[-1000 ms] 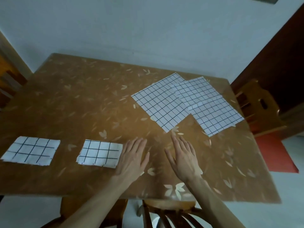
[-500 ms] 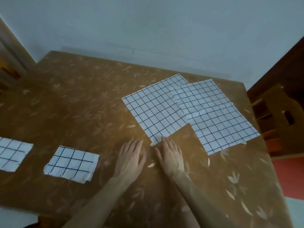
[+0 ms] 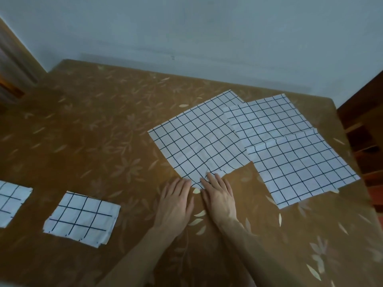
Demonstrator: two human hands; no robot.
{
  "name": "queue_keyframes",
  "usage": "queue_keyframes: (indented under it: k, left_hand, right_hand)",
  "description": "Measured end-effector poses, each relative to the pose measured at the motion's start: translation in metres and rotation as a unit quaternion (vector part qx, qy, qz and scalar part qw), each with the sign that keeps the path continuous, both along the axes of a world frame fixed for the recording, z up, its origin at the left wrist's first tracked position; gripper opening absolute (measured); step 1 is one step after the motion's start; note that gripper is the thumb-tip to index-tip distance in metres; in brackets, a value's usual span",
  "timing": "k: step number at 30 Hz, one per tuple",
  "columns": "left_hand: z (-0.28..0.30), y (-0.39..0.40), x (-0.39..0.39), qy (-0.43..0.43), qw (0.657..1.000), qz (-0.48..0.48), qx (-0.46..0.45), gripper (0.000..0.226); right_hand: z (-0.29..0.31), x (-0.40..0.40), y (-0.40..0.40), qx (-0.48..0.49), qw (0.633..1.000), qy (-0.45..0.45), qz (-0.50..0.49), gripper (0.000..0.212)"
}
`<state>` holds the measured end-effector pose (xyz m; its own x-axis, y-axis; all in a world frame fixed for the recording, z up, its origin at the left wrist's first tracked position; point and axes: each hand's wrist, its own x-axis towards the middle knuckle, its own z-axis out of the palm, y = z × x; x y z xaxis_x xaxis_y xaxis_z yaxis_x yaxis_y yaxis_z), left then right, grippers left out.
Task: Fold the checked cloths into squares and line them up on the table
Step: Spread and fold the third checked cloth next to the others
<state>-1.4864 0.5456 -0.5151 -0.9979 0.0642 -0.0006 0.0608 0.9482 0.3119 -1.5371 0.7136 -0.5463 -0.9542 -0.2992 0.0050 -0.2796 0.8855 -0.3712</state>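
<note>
Now that both my hands have slid forward, my right fingers (image 3: 215, 179) lie flat and together on the near corner of the open cloth (image 3: 199, 146) at frame centre, while my left hand (image 3: 176, 199) is flat just beside it. I judge the third fold begins. Two overlapping cloths (image 3: 294, 154) crowd its right edge; two folded squares (image 3: 83, 218) wait lower left on the table (image 3: 93, 121).

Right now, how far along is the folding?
Done: two folded squares lie side by side at the table's near left. In hand: both hands, left and right, touch the near corner of the nearest unfolded cloth. Left: that cloth and two more overlapping at right.
</note>
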Motion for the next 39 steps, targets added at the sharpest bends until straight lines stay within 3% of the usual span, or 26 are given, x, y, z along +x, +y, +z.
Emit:
queue_keyframes:
  k: [6,12,14,16,21,24,28,32,36,39]
  left_hand:
    - [0.004,-0.004,-0.002,-0.009,1.000,-0.016,-0.025,0.056]
    - [0.001,0.001,-0.012,-0.037,0.998,-0.025,-0.043,0.055]
    - [-0.005,0.004,-0.011,-0.068,0.996,-0.033,-0.051,0.060]
    - [-0.008,0.006,-0.006,-0.092,0.993,-0.033,-0.065,0.063]
    - [-0.001,0.010,0.014,-0.062,0.990,-0.055,-0.110,0.054]
    - [0.000,0.010,0.018,-0.027,0.993,-0.079,-0.087,0.052]
    - [0.000,0.004,0.003,0.012,0.994,-0.069,-0.083,0.032]
    - [-0.009,-0.008,-0.022,-0.001,0.995,-0.048,-0.091,0.051]
    - [-0.022,-0.026,-0.028,-0.052,0.990,-0.060,-0.116,0.061]
    - [-0.019,-0.030,-0.012,-0.019,0.993,-0.039,-0.107,0.051]
  right_hand:
    - [0.002,0.021,0.030,-0.024,0.997,0.037,0.060,0.036]
    - [0.025,0.051,0.076,-0.002,0.990,0.016,0.139,0.037]
    - [0.034,0.050,0.082,0.003,0.993,0.007,0.117,0.052]
    - [0.037,0.038,0.082,-0.007,0.998,0.003,0.059,0.052]
    - [0.029,-0.005,0.074,0.036,0.996,-0.062,-0.061,0.060]
    - [0.023,-0.017,0.074,0.085,0.989,-0.121,-0.023,0.064]
    - [0.020,-0.014,0.086,0.092,0.988,-0.100,0.067,0.061]
    - [0.016,-0.003,0.104,0.075,0.986,-0.073,0.129,0.059]
    - [0.015,-0.003,0.103,0.021,0.998,-0.014,0.063,0.053]
    - [0.007,-0.007,0.096,0.035,0.999,-0.009,0.005,0.056]
